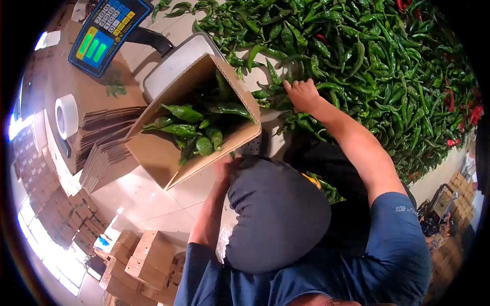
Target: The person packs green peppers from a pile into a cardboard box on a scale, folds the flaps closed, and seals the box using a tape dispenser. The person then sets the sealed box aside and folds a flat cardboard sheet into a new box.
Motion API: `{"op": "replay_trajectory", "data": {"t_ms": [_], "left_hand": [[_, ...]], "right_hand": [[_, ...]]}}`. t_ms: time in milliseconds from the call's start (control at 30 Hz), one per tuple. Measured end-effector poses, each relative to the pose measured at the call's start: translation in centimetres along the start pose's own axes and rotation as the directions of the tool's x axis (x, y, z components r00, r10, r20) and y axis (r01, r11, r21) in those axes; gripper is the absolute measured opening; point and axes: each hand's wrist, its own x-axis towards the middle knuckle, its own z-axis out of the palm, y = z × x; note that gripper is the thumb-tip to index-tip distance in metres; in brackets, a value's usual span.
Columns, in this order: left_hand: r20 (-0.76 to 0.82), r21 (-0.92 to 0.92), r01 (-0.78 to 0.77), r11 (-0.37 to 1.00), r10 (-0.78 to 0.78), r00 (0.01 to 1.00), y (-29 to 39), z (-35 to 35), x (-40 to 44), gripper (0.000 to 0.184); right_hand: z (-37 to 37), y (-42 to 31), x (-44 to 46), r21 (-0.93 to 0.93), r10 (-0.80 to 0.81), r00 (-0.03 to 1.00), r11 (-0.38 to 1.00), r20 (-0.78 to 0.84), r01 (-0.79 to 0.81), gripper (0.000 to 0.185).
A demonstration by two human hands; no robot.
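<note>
My right hand point(303, 96) is at the near-left edge of a big heap of green peppers point(357, 66). Its fingers look bent and slightly apart, touching or just over the peppers, with nothing clearly held. Low beside the open cardboard box point(204, 76) is my left hand point(226, 166), partly hidden by my dark-clothed knee. A small green bit shows at its closed fingers, too small to name. Several long green peppers point(184, 113) lie inside the box, which sits tilted on the metal plate of a scale point(171, 66).
The scale's display point(99, 43) is lit green at upper left. Flattened cardboard point(109, 125) and a white tape roll point(67, 116) lie left of the box. Stacked cartons point(150, 260) stand at lower left. Some red peppers point(475, 114) show at the heap's right edge.
</note>
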Motion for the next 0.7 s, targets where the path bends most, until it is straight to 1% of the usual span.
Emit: {"op": "replay_trajectory", "data": {"t_ms": [33, 67, 100, 133, 167, 200, 267, 300, 333, 367, 433, 467, 500, 567, 600, 633, 700], "left_hand": [[0.149, -0.009, 0.153, 0.988, -0.150, 0.977, 2.0, 0.4, 1.2, 0.042], [0.046, -0.022, -0.073, 0.997, 0.074, 0.996, 2.8, 2.2, 2.1, 0.041], [-0.055, -0.009, -0.300, 0.954, 0.299, 0.953, 3.7, 3.9, 3.2, 0.039], [0.054, -0.106, -0.125, 0.987, 0.131, 0.990, 7.2, 3.2, 4.3, 0.043], [0.180, -0.180, 0.068, 0.981, -0.035, 0.983, 10.8, 2.7, 5.5, 0.047], [0.091, -0.312, 0.103, 0.945, -0.079, 0.993, 12.3, 4.2, 6.6, 0.052], [-0.075, -0.561, 0.133, 0.817, -0.210, 0.975, 14.4, 6.9, 9.0, 0.064], [-0.136, -0.531, 0.096, 0.842, -0.196, 0.971, 14.3, 7.9, 10.2, 0.068], [-0.195, -0.498, 0.062, 0.865, -0.182, 0.964, 13.8, 9.0, 11.2, 0.073], [-0.253, -0.462, 0.029, 0.886, -0.162, 0.954, 13.3, 9.9, 11.9, 0.078], [-0.233, -0.482, 0.120, 0.868, -0.259, 0.937, 14.4, 9.7, 12.7, 0.085], [-0.225, -0.496, 0.152, 0.855, -0.295, 0.929, 15.0, 9.6, 13.0, 0.088], [-0.217, -0.511, 0.182, 0.840, -0.331, 0.918, 15.3, 9.7, 13.6, 0.091], [-0.132, -0.618, 0.252, 0.744, -0.415, 0.900, 14.5, 10.9, 15.9, 0.095], [-0.089, -0.654, 0.277, 0.704, -0.436, 0.896, 14.6, 11.1, 16.3, 0.094], [-0.045, -0.689, 0.305, 0.658, -0.459, 0.888, 14.8, 11.1, 16.4, 0.094], [0.034, -0.746, 0.305, 0.592, -0.424, 0.905, 14.8, 11.2, 16.5, 0.094]], "right_hand": [[0.2, -0.1, 0.1, 0.079, 0.040, 0.999, 0.996, 0.033, -0.042, 0.075], [0.1, 0.1, 0.3, 0.156, 0.080, 0.995, 0.984, 0.065, -0.089, 0.067], [-0.2, 0.3, 0.2, 0.235, 0.108, 0.992, 0.965, 0.064, -0.120, 0.062], [-0.4, 0.4, -0.3, 0.314, 0.138, 0.988, 0.937, 0.067, -0.152, 0.057], [-0.7, 0.5, -0.8, 0.390, 0.166, 0.983, 0.903, 0.075, -0.182, 0.052], [-2.2, 0.9, -1.4, 0.448, 0.171, 0.973, 0.866, 0.156, -0.223, 0.065], [-2.6, 1.0, -1.7, 0.497, 0.211, 0.976, 0.842, 0.057, -0.211, 0.076], [-2.5, 1.0, -1.7, 0.522, 0.229, 0.973, 0.829, 0.011, -0.201, 0.081], [-2.5, 1.3, -1.4, 0.531, 0.191, 0.981, 0.836, -0.046, -0.138, 0.098], [-1.9, 1.1, -0.8, 0.514, 0.163, 0.979, 0.854, -0.121, -0.078, 0.100], [-1.7, 0.8, 0.9, 0.461, 0.113, 0.953, 0.887, -0.283, 0.032, 0.106], [-1.8, 0.5, 2.0, 0.495, 0.121, 0.980, 0.869, -0.157, -0.028, 0.106], [-2.0, 0.2, 2.8, 0.490, 0.117, 0.987, 0.870, -0.107, -0.050, 0.104], [-2.3, -0.4, 3.9, 0.474, 0.101, 0.995, 0.876, -0.003, -0.088, 0.099], [-2.5, -0.6, 4.2, 0.464, 0.062, 0.997, 0.882, 0.052, -0.080, 0.093], [-2.0, -0.9, 4.2, 0.511, 0.027, 0.996, 0.857, 0.089, -0.069, 0.092], [-1.7, -0.7, 4.0, 0.595, -0.038, 0.988, 0.802, 0.152, -0.061, 0.089]]}}
